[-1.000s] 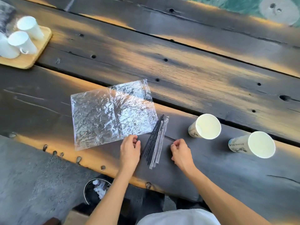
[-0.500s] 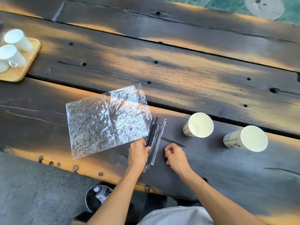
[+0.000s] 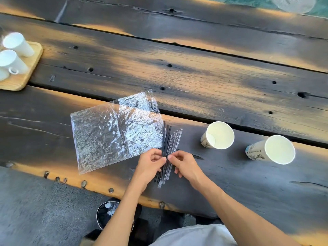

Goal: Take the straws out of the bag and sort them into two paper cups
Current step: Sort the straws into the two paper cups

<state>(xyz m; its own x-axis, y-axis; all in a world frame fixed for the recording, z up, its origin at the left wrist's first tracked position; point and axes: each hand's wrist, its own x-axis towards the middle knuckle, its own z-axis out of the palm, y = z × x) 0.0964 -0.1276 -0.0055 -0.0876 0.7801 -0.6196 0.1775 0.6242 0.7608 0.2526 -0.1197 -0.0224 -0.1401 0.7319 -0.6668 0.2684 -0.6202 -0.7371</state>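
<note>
A pile of thin straws [image 3: 170, 142], some black and some in clear wrappers, lies on the dark wooden table [image 3: 195, 82] just right of the crinkled clear plastic bag [image 3: 113, 134]. My left hand [image 3: 150, 162] and my right hand [image 3: 184, 162] meet over the near end of the pile, fingertips pinching straws from either side. Two white paper cups stand to the right: the nearer cup [image 3: 218, 135] and the farther cup [image 3: 273, 150], both showing nothing inside.
A wooden tray [image 3: 26, 71] with several white cups sits at the far left. The table's near edge runs below my hands, with a round bin [image 3: 106, 215] on the ground under it.
My right hand moved left onto the straws, and both hands now pinch the pile together. The straws lie slightly more upright.
</note>
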